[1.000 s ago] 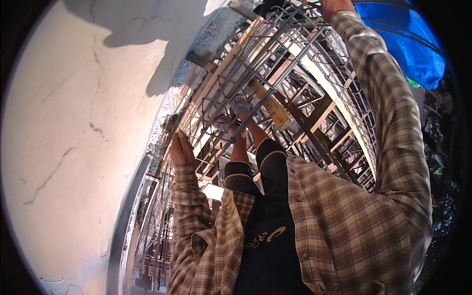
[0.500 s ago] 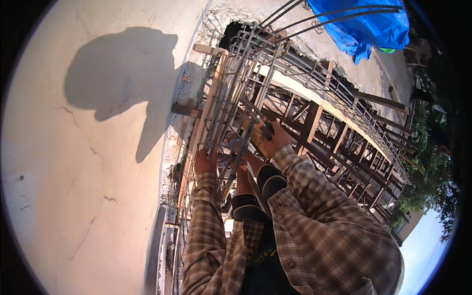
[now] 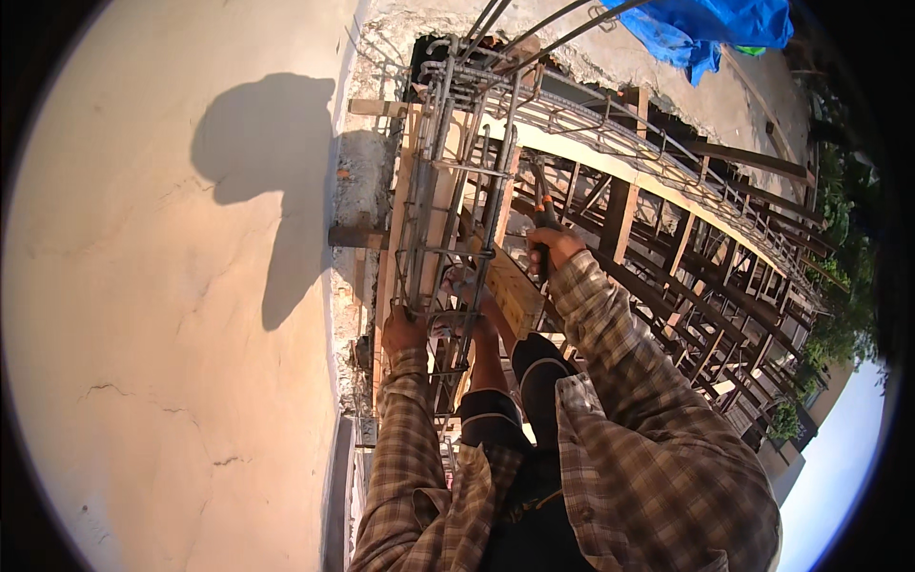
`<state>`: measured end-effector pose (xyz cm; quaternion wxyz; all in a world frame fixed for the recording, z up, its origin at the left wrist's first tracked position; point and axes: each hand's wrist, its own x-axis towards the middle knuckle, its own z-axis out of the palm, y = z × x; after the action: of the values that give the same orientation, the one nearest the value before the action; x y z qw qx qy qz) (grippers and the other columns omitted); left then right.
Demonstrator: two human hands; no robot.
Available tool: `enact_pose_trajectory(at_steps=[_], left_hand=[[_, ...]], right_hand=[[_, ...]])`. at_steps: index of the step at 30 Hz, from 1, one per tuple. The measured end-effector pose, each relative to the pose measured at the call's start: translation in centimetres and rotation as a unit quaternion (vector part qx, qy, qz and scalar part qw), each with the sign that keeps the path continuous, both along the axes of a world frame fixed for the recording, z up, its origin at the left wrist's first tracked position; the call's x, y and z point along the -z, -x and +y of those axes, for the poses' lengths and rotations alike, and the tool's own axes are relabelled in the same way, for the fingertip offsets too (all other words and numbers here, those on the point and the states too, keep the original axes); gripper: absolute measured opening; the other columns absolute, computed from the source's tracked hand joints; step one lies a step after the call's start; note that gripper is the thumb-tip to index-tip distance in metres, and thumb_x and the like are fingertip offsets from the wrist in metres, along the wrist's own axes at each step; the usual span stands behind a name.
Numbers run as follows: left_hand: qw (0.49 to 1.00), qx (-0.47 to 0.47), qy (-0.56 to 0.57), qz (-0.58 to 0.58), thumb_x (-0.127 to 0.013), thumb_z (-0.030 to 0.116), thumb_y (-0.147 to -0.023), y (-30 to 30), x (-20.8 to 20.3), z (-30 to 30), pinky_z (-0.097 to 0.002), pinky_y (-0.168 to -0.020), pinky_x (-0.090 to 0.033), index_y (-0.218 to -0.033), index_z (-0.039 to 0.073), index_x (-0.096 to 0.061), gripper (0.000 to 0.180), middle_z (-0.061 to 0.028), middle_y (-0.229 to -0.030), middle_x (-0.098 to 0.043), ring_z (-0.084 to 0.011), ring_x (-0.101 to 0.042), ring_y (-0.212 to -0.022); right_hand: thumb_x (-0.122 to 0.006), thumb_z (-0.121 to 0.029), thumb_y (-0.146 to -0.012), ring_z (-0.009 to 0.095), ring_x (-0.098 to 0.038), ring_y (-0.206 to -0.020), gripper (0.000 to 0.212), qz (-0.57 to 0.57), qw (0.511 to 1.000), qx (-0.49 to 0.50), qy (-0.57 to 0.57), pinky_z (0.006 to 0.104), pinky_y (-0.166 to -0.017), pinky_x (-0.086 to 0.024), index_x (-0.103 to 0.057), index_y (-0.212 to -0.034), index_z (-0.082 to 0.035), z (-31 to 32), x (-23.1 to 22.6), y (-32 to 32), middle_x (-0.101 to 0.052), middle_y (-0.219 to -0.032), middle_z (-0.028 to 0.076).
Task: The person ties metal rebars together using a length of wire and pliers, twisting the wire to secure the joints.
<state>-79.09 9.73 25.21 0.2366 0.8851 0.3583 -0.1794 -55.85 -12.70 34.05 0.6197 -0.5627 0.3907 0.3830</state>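
My right hand (image 3: 560,250) is wrapped round the dark handles of pliers (image 3: 543,205) with orange bands. Their metal head points up and away, to the right of the rebar cage. On the cage's left side, my left hand (image 3: 404,331) has its fingers curled at a bar; they partly hide what they grip. The steel rebar cage (image 3: 440,172) has long ribbed bars tied with square stirrups, and stretches away from me between wooden boards. A stirrup (image 3: 443,252) crosses it just beyond my left hand.
A cream wall (image 3: 219,400) with cracks rises at the left. Another rebar cage (image 3: 610,124) runs off to the right above a pale board (image 3: 572,153). Below it are many wooden props (image 3: 620,224). Bent bars stick out at the top, near a blue tarp (image 3: 705,33).
My right hand and the pliers have moved right, away from the cage's bars. The left hand stays at the cage. The view has shifted slightly.
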Motion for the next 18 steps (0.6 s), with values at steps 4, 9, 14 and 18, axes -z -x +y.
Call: enact_pose_trajectory(at_steps=[4,9,14,18], left_hand=[[0.999,0.049,-0.004,0.008,-0.065,0.039,-0.084,0.9,1.2,0.9,-0.048,-0.058,-0.051,-0.087,0.009,-0.06,0.031,-0.0159,-0.077,-0.066,-0.0365,-0.064,-0.071],[0.996,0.075,-0.036,-0.021,-0.063,0.04,-0.086,1.0,2.2,0.9,-0.0483,-0.055,-0.051,-0.084,0.009,-0.058,0.031,-0.0152,-0.074,-0.065,-0.0361,-0.064,-0.068],[0.994,0.096,-0.048,0.001,-0.063,0.041,-0.087,1.3,2.7,1.4,-0.0481,-0.053,-0.05,-0.082,0.01,-0.055,0.033,-0.0152,-0.071,-0.065,-0.0373,-0.063,-0.062],[0.992,0.108,-0.061,-0.028,-0.064,0.041,-0.086,2.3,3.4,2.1,-0.0473,-0.049,-0.048,-0.082,0.01,-0.055,0.033,-0.0152,-0.066,-0.063,-0.0375,-0.062,-0.058]], right_hand=[[-0.061,-0.01,-0.082,0.015,-0.046,-0.054,0.022,0.024,0.995,0.066,-0.073,0.0312,-0.044,-0.037,-0.051,-0.102,-0.008,-3.0,-2.9,-4.2,-0.049,-0.071,0.005],[-0.054,-0.011,-0.086,0.015,-0.043,-0.048,0.017,-0.069,0.941,0.311,0.111,0.0318,-0.044,-0.035,-0.042,-0.074,-0.011,-5.4,-1.2,-8.9,-0.041,-0.058,0.003],[-0.056,-0.011,-0.084,0.022,-0.045,-0.045,0.015,0.053,0.98,-0.179,0.063,0.042,-0.044,-0.042,-0.052,-0.074,-0.001,6.7,3.0,-6.3,-0.048,-0.053,0.007],[-0.062,-0.009,-0.08,0.012,-0.039,-0.047,0.015,0.074,0.993,-0.082,-0.034,0.029,-0.04,-0.034,-0.047,-0.08,-0.009,3.2,-0.2,-6.5,-0.042,-0.063,0.001]])
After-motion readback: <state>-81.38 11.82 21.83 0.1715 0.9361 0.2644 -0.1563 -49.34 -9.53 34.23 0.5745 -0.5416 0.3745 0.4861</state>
